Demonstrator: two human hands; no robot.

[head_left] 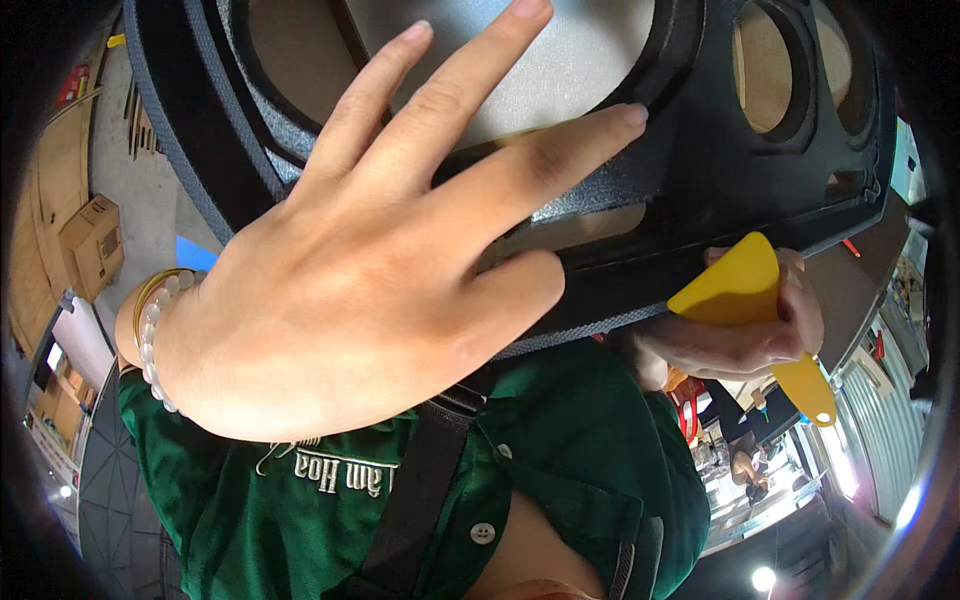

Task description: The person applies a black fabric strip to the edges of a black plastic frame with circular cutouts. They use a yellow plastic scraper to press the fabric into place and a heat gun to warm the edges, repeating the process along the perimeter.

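A black panel (690,190) with large round cut-outs, like the front of a speaker cabinet, fills the upper part of the head view. Over it my left hand (400,260) spreads its fingers wide, palm down, with nothing held; whether it touches the panel I cannot tell. Beaded and gold-coloured bracelets circle that wrist. At the panel's near right edge, my right hand (700,342) is closed around a yellow plastic scraper (735,285). The scraper's wide blade points up toward the panel edge, and its handle end with a small hole sticks out below my fingers.
A cardboard box (90,245) stands on the left, beside wooden boards (45,190). A dark work surface (845,270) extends past the panel on the right. Another person (745,465) is far off at the lower right.
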